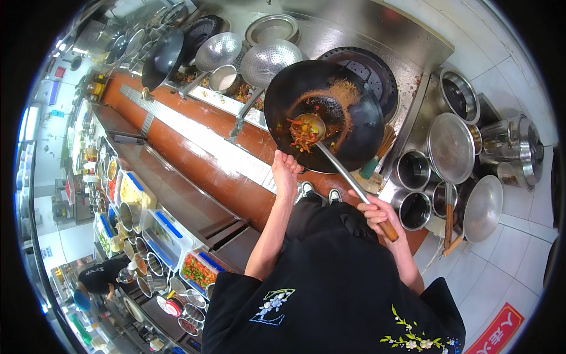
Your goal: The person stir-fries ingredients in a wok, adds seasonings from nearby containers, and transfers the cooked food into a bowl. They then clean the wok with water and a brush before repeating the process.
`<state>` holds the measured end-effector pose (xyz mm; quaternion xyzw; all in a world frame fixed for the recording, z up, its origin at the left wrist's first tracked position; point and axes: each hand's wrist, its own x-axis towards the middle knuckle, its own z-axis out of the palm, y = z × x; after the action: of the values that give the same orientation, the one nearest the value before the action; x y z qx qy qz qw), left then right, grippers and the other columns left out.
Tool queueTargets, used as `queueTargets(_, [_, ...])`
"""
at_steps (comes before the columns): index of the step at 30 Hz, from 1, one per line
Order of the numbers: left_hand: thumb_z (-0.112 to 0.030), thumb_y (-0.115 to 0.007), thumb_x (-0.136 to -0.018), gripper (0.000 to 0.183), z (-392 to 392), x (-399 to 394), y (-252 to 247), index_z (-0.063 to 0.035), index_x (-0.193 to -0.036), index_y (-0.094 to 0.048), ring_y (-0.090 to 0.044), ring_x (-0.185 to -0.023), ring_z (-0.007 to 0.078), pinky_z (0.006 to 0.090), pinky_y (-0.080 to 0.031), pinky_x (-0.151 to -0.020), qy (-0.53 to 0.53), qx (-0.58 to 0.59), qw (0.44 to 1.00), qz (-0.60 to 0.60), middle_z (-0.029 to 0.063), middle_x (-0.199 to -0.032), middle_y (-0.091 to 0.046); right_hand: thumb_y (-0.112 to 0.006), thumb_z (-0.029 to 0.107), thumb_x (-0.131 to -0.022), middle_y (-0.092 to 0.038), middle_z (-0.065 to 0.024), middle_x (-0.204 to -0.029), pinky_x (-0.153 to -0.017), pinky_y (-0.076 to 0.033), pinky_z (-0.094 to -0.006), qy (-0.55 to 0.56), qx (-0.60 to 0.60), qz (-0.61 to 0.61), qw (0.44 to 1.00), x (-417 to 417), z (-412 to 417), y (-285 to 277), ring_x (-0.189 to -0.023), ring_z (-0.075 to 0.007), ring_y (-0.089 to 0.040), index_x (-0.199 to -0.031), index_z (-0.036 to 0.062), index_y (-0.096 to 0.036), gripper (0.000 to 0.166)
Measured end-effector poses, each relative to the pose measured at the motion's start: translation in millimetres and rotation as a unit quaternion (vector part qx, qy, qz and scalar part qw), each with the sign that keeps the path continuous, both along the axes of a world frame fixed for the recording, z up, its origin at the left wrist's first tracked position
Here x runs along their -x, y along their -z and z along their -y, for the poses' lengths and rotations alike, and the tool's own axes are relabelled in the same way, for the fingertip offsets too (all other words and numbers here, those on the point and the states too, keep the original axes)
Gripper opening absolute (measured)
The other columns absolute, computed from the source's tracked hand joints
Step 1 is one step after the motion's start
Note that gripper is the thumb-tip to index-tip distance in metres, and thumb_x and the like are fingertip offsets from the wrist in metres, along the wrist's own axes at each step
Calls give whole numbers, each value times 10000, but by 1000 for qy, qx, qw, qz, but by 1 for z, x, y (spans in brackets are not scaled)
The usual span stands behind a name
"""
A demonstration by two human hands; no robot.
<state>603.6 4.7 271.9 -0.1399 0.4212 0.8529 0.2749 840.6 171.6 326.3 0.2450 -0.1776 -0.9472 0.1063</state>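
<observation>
My left hand point(286, 169) is closed at the near left rim of a black wok point(369, 132); its grip covers the wok's handle. In my right hand point(379, 214) is the wooden-ended handle of a long metal ladle point(338, 163). The ladle's bowl sits inside the wok, over a small heap of cooked food point(305, 135) with red and green pieces among brown strips. A brown, crusty residue point(342, 93) rings the wok's inner surface. Behind the wok, a dark round burner ring point(380, 79) is partly hidden.
Two perforated strainers point(269, 57) lie left of the wok, near another wok point(161, 59). A bamboo brush point(376, 159) is close on the right, beside metal pots point(413, 210) and a steel-mesh skimmer point(451, 146). Food tubs point(199, 270) line the left counter. A person point(99, 276) stands beyond.
</observation>
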Motion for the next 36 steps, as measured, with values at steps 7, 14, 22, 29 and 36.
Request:
queueTargets(7, [-302,-376,-1043,306,0,1,4,-142,-782,-369,-295,-541,79,243,-313,-522,-7,-19,1000,-1,-41,-626,-292,-498,173,-986,-406,15,-700,-392,-337,-159,-63,-433,87,895,21,-38,10,-485,-33,-370,-1307,87,-433,338])
queueTargets(14, [-341,-390,-1036,345,-11,-9,1,-144,-758,-339,-276,-512,84,252,-276,-472,-10,19,999,-39,-30,-604,-296,-480,185,-989,-421,6,-687,-410,-351,-201,-201,-540,173,799,10,25,13,-495,-67,-396,-1202,101,-422,236])
queueTargets(22, [-324,-394,-1031,363,-30,-22,-12,-133,-729,-332,-287,-498,88,256,-274,-460,2,34,998,-53,-23,-601,-320,-397,162,-1023,-371,-18,-736,-363,-371,-142,9,70,-32,997,-18,8,-50,-448,-39,-370,-1483,39,-224,506])
queueTargets(29, [-316,-402,-1030,339,-4,-30,16,-159,-735,-342,-283,-530,83,253,-296,-506,-29,39,999,-22,-41,-614,-293,-413,152,-1023,-355,3,-717,-363,-318,-129,-70,-62,5,996,-19,-2,0,-458,-2,-311,-1418,38,-339,418])
queueTargets(36, [-337,-365,-1037,355,20,-72,71,-130,-749,-380,-404,-568,113,317,-468,-627,-26,68,994,86,-27,-633,-346,-404,163,-1024,-338,29,-705,-393,-247,-131,-185,-264,-23,946,-23,-28,6,-495,-11,-287,-1422,137,-387,399])
